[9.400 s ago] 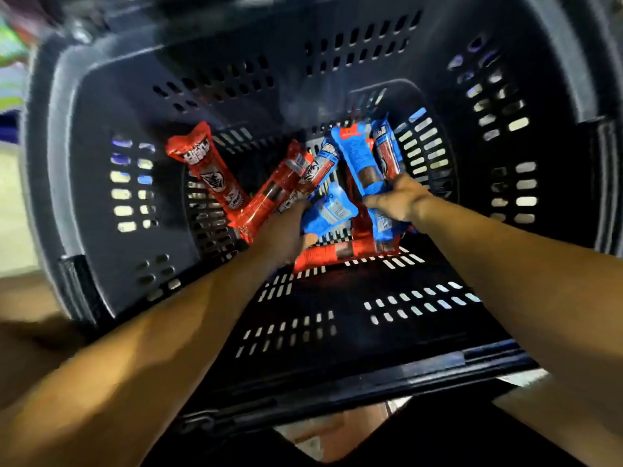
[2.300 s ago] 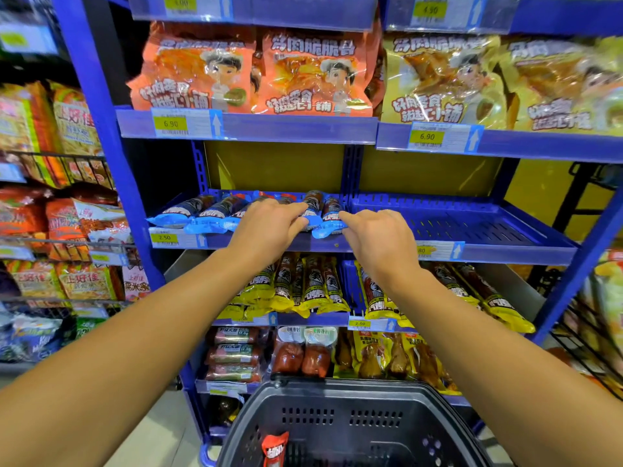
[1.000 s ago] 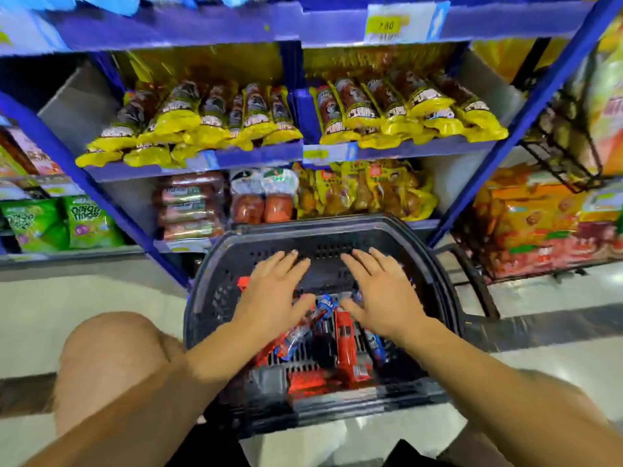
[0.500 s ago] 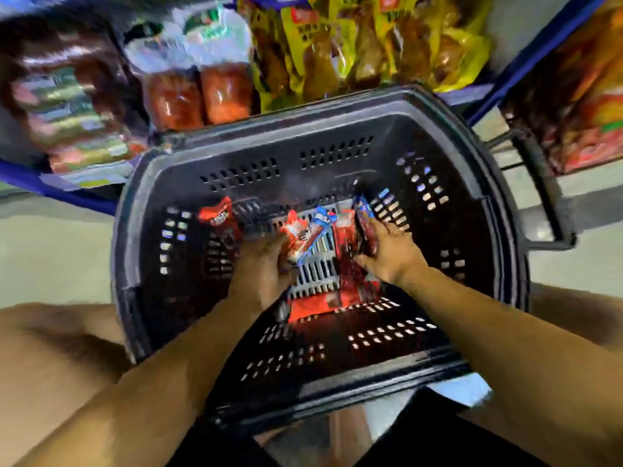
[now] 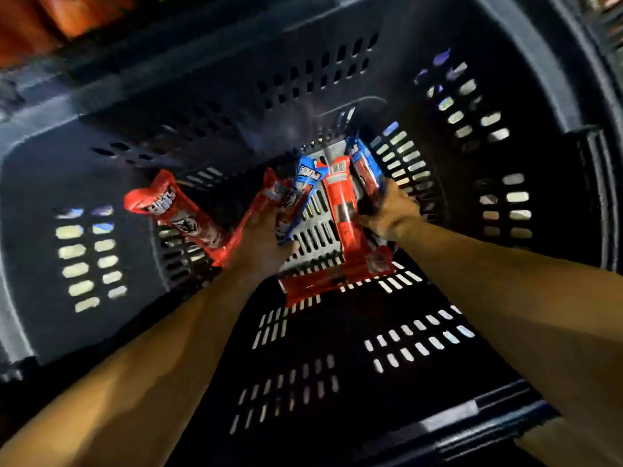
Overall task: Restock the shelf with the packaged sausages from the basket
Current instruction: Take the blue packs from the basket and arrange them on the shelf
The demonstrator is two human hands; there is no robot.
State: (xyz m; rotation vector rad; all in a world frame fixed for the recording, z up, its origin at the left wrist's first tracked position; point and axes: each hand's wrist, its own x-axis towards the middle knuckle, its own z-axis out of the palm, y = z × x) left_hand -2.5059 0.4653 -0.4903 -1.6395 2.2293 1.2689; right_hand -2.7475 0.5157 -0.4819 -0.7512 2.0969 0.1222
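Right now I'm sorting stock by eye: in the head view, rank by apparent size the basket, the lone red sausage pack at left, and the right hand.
1. basket, fills the frame.
2. lone red sausage pack.
3. right hand, looks slightly smaller; part hidden behind packs, so unsure.

— The basket [image 5: 209,136]?
— Dark moulded plastic, slotted, dull sheen on its walls.
— And the sausage packs [image 5: 340,200] at frame centre?
— Glossy plastic film, red and blue, crinkled at the ends.
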